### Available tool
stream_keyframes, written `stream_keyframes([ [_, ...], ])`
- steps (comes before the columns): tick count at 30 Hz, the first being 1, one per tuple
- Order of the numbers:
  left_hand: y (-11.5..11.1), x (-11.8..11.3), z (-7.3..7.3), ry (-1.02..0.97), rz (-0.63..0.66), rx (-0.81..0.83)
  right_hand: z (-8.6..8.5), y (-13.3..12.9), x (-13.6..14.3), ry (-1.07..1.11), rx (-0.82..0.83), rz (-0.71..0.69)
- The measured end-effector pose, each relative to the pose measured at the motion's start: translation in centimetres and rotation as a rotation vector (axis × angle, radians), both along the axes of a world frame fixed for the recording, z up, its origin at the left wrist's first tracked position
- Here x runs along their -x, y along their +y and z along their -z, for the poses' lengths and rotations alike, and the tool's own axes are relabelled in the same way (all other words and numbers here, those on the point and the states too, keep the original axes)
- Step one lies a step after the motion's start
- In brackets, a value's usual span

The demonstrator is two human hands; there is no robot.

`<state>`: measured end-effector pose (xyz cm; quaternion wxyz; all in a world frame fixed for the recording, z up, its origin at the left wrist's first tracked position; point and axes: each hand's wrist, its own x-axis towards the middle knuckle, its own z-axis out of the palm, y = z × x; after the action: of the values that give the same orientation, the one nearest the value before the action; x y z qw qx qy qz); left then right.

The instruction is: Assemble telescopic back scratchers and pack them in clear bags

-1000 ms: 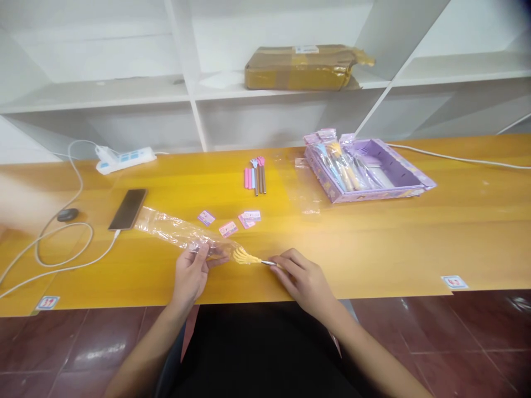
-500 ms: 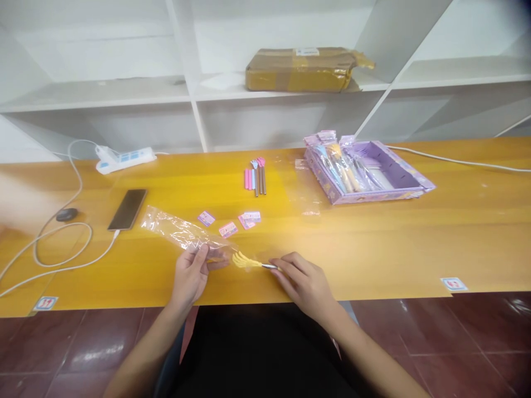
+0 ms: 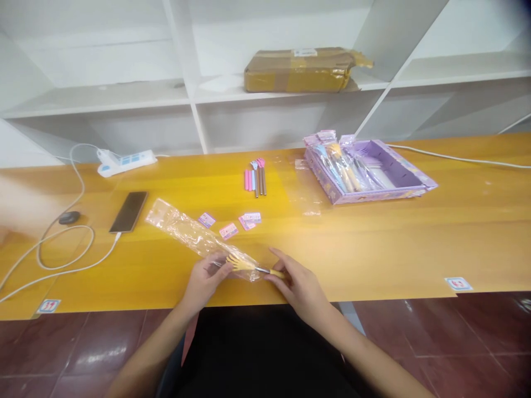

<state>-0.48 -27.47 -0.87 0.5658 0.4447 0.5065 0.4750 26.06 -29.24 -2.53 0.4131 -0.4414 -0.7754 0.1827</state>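
Your left hand (image 3: 205,279) pinches the open end of the clear bag (image 3: 194,235) at the bench (image 3: 373,249) front edge; your right hand (image 3: 301,284) holds the yellow scratcher (image 3: 249,266) — its claw already inside the bag.

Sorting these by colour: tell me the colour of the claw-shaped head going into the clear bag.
Yellow claw head, seen in the head view.

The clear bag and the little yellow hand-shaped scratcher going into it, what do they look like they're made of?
The clear crinkled bag looks like thin glossy plastic film: it is see-through, wrinkled and catches glare. The small yellow hand-shaped scratcher seems to have a moulded plastic claw, matte and evenly coloured, on a thin shiny stem that is probably metal. The left hand and right hand hold them.
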Motion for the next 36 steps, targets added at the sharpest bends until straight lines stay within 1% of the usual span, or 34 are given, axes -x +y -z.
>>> stream_keyframes([
  [2, -0.1, -0.1, -0.3, 0.051, 0.075, -0.016, 0.1, 0.0, 0.3, 0.020, 0.021, 0.007],
  [4, -0.2, -0.1, -0.3, 0.059, 0.083, -0.029, -0.1, 0.0, 0.3, 0.026, 0.063, -0.009],
  [6, 0.0, 0.0, 0.0, -0.012, 0.016, -0.023, -0.4, 0.1, -0.1, 0.020, 0.142, -0.031],
  [8, 0.2, 0.2, 0.2, -0.127, -0.078, -0.007, -0.9, 0.2, -0.9, 0.026, 0.250, -0.043],
  [11, 0.7, 0.4, -0.1, -0.257, -0.199, 0.001, -1.4, 0.3, -2.4, 0.089, 0.401, -0.084],
  [13, 0.9, 0.4, -0.5, -0.287, -0.232, 0.003, -1.5, 0.4, -3.2, 0.140, 0.466, -0.139],
  [15, 0.9, 0.4, -0.9, -0.290, -0.230, 0.010, -1.5, 0.5, -3.6, 0.187, 0.511, -0.196],
  [18, 0.8, 0.3, -0.8, -0.278, -0.158, 0.036, -1.3, 0.6, -3.6, 0.272, 0.541, -0.258],
  [21, 0.5, 0.1, -0.2, -0.275, -0.058, 0.060, -0.9, 0.4, -2.7, 0.338, 0.484, -0.261],
  [24, 0.2, -0.2, 0.2, -0.247, 0.001, 0.064, -0.3, 0.2, -1.6, 0.360, 0.405, -0.212],
  [27, -0.1, -0.5, 0.3, -0.210, 0.065, 0.074, 0.3, 0.2, -0.6, 0.372, 0.362, -0.123],
  [30, -0.4, -0.9, -0.1, -0.180, 0.137, 0.081, 0.7, 0.5, 0.0, 0.414, 0.373, -0.051],
  [36, -0.9, -1.5, -0.6, -0.144, 0.264, 0.090, 0.7, 0.6, 0.7, 0.434, 0.370, -0.011],
])
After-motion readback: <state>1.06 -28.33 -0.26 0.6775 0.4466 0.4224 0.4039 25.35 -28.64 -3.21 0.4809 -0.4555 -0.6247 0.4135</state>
